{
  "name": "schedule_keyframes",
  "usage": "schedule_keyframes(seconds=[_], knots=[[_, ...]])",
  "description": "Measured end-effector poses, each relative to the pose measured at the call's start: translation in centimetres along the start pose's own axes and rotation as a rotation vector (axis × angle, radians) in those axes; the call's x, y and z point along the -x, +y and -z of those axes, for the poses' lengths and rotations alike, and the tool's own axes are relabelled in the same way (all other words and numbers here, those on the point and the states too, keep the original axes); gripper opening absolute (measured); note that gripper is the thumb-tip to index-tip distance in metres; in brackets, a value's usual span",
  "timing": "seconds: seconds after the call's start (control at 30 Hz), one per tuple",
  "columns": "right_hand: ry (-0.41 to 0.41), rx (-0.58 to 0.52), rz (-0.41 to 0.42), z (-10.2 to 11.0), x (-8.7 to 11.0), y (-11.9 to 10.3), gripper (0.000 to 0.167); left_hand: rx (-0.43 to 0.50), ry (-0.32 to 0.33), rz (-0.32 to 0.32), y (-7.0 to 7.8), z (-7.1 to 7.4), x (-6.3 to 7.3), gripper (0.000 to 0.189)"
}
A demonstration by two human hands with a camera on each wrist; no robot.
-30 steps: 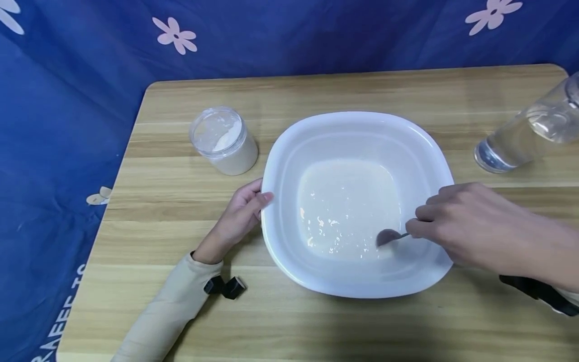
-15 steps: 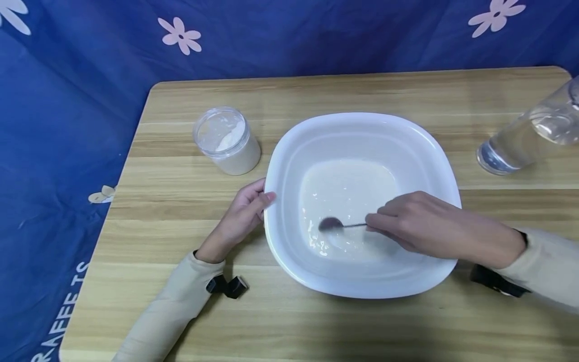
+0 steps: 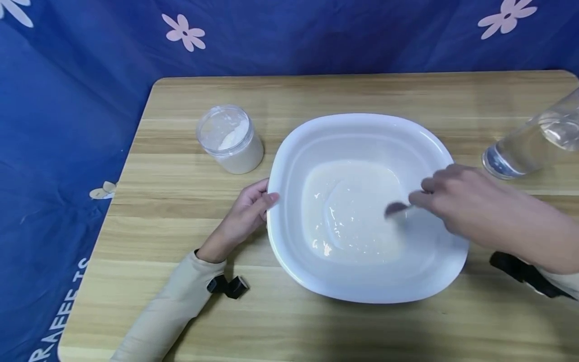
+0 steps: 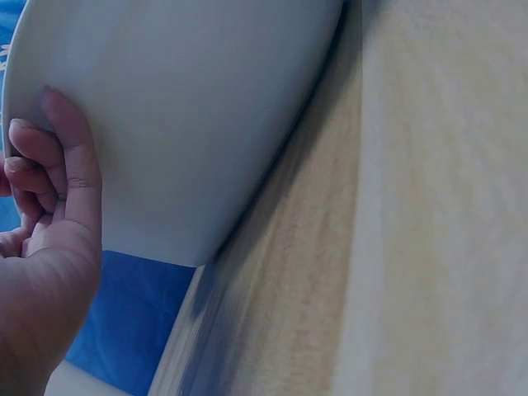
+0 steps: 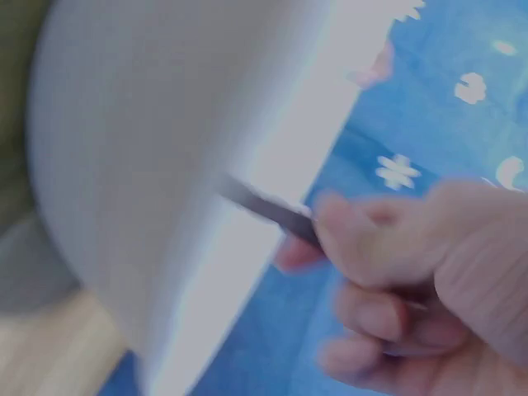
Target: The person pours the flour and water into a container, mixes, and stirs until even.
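Observation:
A white oval basin [image 3: 362, 289] stands on the wooden table, with a milky white liquid [image 3: 357, 211] covering its bottom. My left hand [image 3: 242, 216] grips the basin's left rim, thumb on top and fingers curled beneath, as the left wrist view shows against the basin's outer wall [image 4: 198, 124]. Over the basin's right side, my right hand [image 3: 479, 208] pinches the handle of a metal spoon [image 3: 395, 208]. The spoon's bowl is at the right part of the liquid. In the blurred right wrist view, thumb and forefinger hold the dark handle [image 5: 276, 214].
An uncapped clear jar [image 3: 239, 153] of white powder stands left of the basin. At the right edge, a tall clear glass container [image 3: 520, 148] holds water. A blue flowered cloth [image 3: 316, 35] hangs behind the table [image 3: 181, 241].
My right hand first swept the spoon left through the liquid, then back to the right and farther from me. A curved ripple now marks the liquid. The left hand keeps its grip.

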State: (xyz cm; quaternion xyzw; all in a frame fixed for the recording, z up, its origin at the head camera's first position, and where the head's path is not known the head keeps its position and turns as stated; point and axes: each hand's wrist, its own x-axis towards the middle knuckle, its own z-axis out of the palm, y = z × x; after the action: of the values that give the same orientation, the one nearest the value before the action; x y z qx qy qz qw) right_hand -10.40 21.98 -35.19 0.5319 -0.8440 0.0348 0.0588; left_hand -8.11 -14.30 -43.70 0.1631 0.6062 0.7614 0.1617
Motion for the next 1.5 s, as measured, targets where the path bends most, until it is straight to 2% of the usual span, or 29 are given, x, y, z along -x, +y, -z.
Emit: schedule_keyframes(seconds=[0.1, 0.13, 0.23, 0.3, 0.4, 0.53, 0.63, 0.7, 0.87, 1.0, 1.1, 1.23, 1.33, 1.5], knots=[[-0.058, -0.07, 0.049, 0.6, 0.4, -0.6, 0.046, 0.004, 0.002, 0.002, 0.0, 0.0, 0.0, 0.042], [-0.055, -0.097, 0.072, 0.5, 0.3, -0.8, 0.046, 0.005, 0.003, 0.002, 0.1, 0.0, 0.0, 0.042], [-0.007, -0.145, 0.122, 0.0, -0.8, -1.2, 0.044, 0.008, 0.009, 0.002, 0.1, 0.0, 0.1, 0.043], [0.032, -0.172, 0.124, -0.4, -1.6, -1.2, 0.039, 0.008, 0.008, 0.001, 0.1, 0.0, 0.1, 0.043], [0.09, -0.252, 0.078, -1.2, -2.6, -0.6, 0.03, 0.011, -0.001, 0.007, 0.0, -0.2, 0.0, 0.042], [0.172, -0.371, -0.062, -2.1, -3.8, 0.3, 0.019, 0.015, -0.008, 0.008, -0.1, -0.3, -0.1, 0.042], [0.203, -0.42, -0.161, -2.8, -4.6, 0.7, 0.017, 0.018, -0.012, 0.004, -0.2, -0.3, -0.1, 0.042], [0.204, -0.442, -0.196, -3.2, -4.9, 0.8, 0.018, 0.017, -0.013, 0.007, -0.2, -0.3, -0.1, 0.043], [0.182, -0.443, -0.218, -4.1, -5.2, 0.8, 0.022, 0.014, -0.013, 0.017, -0.1, -0.3, -0.1, 0.045], [0.213, -0.371, -0.213, -4.1, -4.8, 1.2, 0.02, 0.008, -0.009, 0.02, 0.0, -0.3, -0.1, 0.045], [0.257, -0.32, -0.243, -3.7, -4.3, 1.7, 0.017, 0.006, -0.007, 0.024, 0.1, -0.3, -0.1, 0.044], [0.245, -0.281, -0.268, -3.4, -3.8, 2.0, 0.018, 0.01, -0.003, 0.025, 0.2, -0.2, 0.0, 0.043], [0.224, -0.305, -0.257, -3.4, -3.9, 1.8, 0.018, 0.01, -0.002, 0.017, 0.2, 0.0, 0.1, 0.043], [0.223, -0.429, -0.248, -4.0, -5.1, 1.2, 0.016, 0.013, -0.005, -0.005, 0.1, 0.2, 0.2, 0.042]])
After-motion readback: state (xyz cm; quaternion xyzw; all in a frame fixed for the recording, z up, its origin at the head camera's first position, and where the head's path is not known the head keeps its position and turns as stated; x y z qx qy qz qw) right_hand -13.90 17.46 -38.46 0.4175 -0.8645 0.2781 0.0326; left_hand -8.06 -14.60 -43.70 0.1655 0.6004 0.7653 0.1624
